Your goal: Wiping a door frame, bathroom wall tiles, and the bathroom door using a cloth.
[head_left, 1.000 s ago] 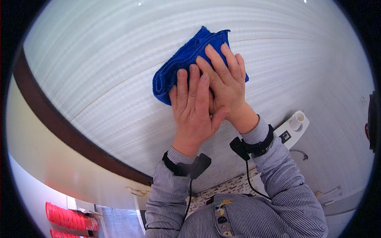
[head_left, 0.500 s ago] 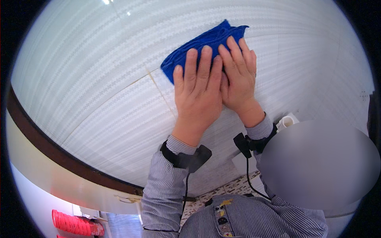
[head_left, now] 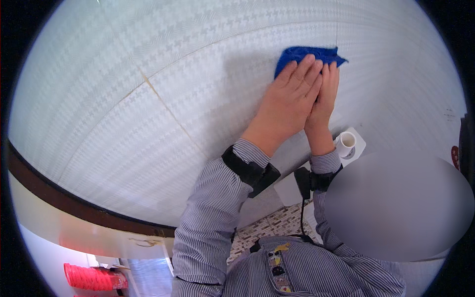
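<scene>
A crumpled blue cloth (head_left: 296, 52) lies against the white patterned tile wall (head_left: 213, 74), right of the middle. My left hand (head_left: 287, 104) lies flat with its fingers stretched out, their tips pressing on the cloth. Beside it, partly covered by the left hand, my right hand (head_left: 324, 101) reaches up with straight fingers onto the cloth's right part. Neither hand wraps round the cloth, and the palms hide some of its lower edge. Both wrists carry black strapped devices over striped sleeves.
A white cylindrical fitting (head_left: 346, 141) on a plate sits just right of my right wrist. A dark brown edge (head_left: 94, 208) curves along the lower left. Beyond it lies a ridged red object (head_left: 91, 277). Mosaic tiling (head_left: 262, 227) shows below my arms.
Both hands have slid the cloth to the right along the wall. It looks more bunched up, and the hands now overlap more closely.
</scene>
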`<state>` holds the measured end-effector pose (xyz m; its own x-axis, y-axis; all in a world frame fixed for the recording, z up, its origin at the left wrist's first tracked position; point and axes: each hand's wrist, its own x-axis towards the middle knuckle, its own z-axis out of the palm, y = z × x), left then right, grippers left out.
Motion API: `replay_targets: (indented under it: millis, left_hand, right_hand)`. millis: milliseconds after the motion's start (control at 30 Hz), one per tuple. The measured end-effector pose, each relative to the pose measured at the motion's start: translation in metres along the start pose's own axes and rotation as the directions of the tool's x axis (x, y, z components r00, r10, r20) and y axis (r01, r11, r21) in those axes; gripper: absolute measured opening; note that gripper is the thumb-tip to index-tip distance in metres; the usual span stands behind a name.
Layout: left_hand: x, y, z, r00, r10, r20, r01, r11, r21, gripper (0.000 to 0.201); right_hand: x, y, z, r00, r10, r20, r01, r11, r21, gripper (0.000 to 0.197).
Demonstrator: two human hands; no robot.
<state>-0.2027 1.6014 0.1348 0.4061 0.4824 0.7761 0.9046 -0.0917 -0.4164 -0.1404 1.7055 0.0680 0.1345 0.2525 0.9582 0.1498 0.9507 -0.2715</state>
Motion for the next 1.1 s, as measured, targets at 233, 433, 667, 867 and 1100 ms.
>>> replay_targets:
  millis: [233, 433, 667, 867, 1100]
  left_hand:
    - [-0.064, 0.019, -0.004, 0.981, 0.034, 0.191, -0.02, 0.997, -0.071, 0.042]
    - [-0.134, 0.025, -0.041, 0.961, -0.094, 0.26, 0.111, 0.993, -0.05, 0.04]
    - [-0.219, 0.022, -0.107, 0.892, -0.444, 0.084, 0.437, 0.895, 0.088, 0.033]
    - [-0.287, 0.025, -0.157, 0.776, -0.625, -0.091, 0.631, 0.761, 0.154, 0.043]
    - [-0.351, 0.044, -0.189, 0.496, -0.842, -0.211, 0.868, 0.476, 0.14, 0.063]
  right_hand:
    - [-0.078, -0.02, -0.009, 0.991, 0.072, 0.112, -0.066, 0.996, -0.06, 0.055]
    - [-0.11, -0.072, -0.008, 0.979, 0.011, 0.205, -0.01, 1.0, -0.007, 0.049]
    - [-0.115, -0.172, 0.015, 0.924, -0.214, 0.317, 0.169, 0.972, 0.164, 0.04]
    - [-0.123, -0.25, 0.045, 0.8, -0.486, 0.351, 0.381, 0.865, 0.328, 0.035]
    - [-0.143, -0.329, 0.067, 0.47, -0.777, 0.419, 0.538, 0.629, 0.562, 0.039]
